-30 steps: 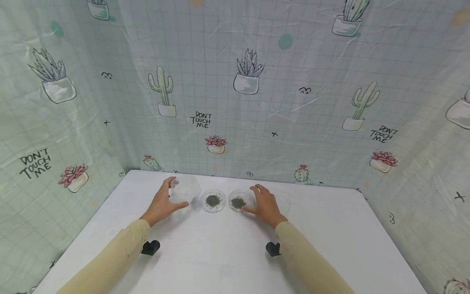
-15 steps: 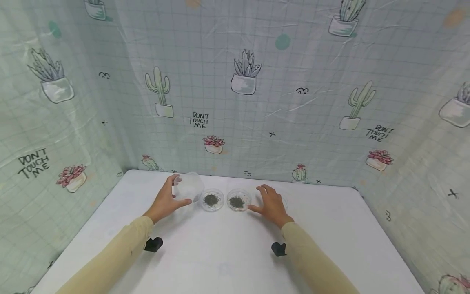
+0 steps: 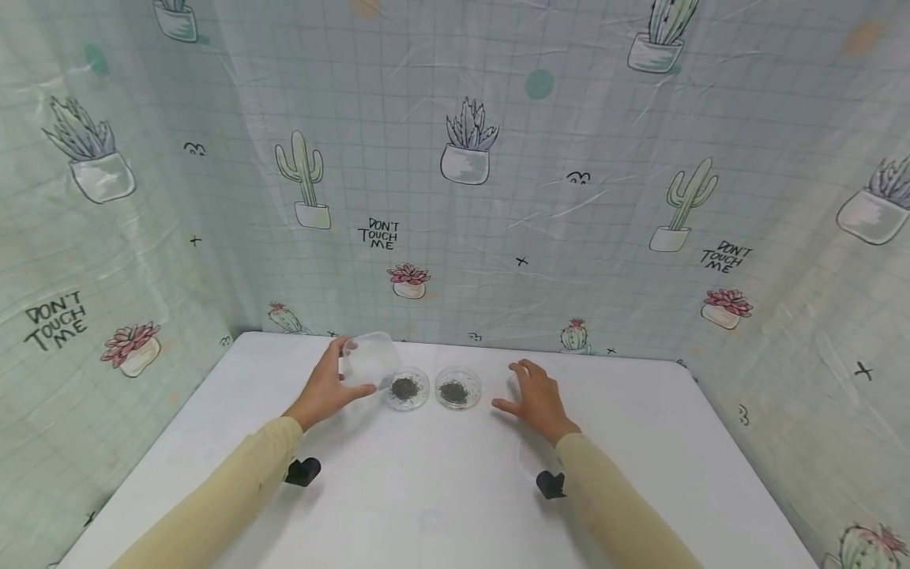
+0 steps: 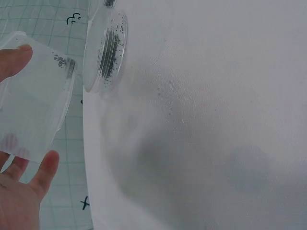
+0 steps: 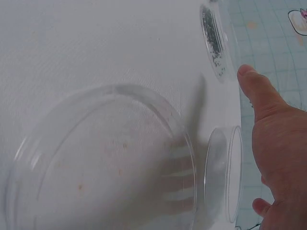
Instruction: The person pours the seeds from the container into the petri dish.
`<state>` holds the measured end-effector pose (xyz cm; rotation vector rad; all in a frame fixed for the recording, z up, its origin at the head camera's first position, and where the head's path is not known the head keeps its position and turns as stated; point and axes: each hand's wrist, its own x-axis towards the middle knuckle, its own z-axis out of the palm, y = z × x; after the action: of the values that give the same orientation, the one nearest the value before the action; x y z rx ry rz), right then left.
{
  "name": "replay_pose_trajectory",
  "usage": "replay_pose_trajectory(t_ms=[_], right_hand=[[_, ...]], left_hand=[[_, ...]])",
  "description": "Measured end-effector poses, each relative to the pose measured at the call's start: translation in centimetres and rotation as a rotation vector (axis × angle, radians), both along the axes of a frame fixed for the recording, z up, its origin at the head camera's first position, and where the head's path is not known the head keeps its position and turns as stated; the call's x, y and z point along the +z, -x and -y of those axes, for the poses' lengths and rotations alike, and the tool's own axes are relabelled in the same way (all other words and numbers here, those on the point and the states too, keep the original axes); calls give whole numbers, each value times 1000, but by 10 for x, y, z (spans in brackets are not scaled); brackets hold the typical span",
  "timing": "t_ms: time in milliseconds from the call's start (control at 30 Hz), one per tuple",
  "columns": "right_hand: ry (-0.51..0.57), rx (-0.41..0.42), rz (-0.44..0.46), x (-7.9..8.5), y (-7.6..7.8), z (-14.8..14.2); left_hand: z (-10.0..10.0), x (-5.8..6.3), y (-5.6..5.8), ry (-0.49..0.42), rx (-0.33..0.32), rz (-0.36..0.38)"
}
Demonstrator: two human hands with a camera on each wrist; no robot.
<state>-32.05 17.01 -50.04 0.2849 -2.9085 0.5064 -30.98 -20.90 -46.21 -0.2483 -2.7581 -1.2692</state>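
My left hand grips a translucent plastic tub, raised above the table and tilted. Dark bits cling in one corner of the tub in the left wrist view. Just to its right stands a clear petri dish with a heap of dark green flakes. A second petri dish beside it holds a similar heap. My right hand is spread right of that dish, holding nothing. Near it, in the right wrist view, are two clear round dishes or lids, one large and one farther.
The white table is backed by a pale curtain printed with cacti. Black wrist mounts hang below both sleeves. A faint clear rim lies partly under the right wrist.
My right hand has drawn away to the right from the right-hand filled dish. The left hand has shifted the tub slightly right, closer to the left-hand dish. The head view has turned a little.
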Motion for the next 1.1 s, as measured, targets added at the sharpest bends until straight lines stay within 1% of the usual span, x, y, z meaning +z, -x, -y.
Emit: replay_pose_trajectory(t_ms=[133,367,633,833,967,1100], right_hand=[[1,-21,18,-2,-1,-6],[-2,-40,25,-3,0,-17],[-19,-79,58,-3,0,-31],[-19,-103,95,-6,-1,-42],[-6,-113,119,-5,-2,-47],[-16,-126,132,-7,-3,-51]], left_hand=[[-4,1,1,1,-12,-6],[-10,0,5,0,-6,-2],[-19,4,5,1,-33,-19],[-25,5,6,-15,-52,-8],[-30,7,7,-23,-52,0],[-35,7,8,-22,-54,-1]])
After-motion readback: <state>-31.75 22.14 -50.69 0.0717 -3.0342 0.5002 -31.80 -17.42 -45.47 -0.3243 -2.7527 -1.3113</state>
